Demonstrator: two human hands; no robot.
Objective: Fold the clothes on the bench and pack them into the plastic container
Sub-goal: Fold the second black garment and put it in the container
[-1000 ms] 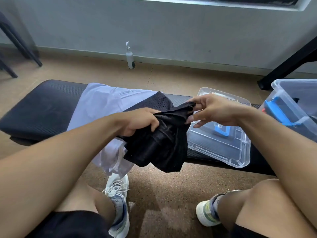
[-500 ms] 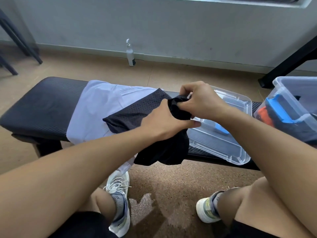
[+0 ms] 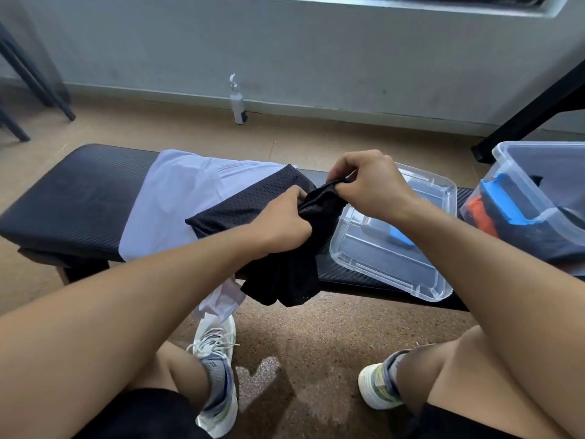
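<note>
Gripping black garment [image 3: 285,274] with both hands

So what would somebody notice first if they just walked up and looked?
Probably the two hands in the middle, the left hand and right hand both gripping a black mesh garment over the padded black bench. Then the clear plastic lid lying just right of them, and the white garment spread out to the left.

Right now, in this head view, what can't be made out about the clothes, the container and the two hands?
- Black mesh garment: its type is unclear, since it is bunched in the left hand and right hand.
- Clear plastic container: cut off by the right edge; its contents are only partly seen.
- White garment: partly covered by the black one.
- Fingertips of each grip: buried in fabric.
</note>
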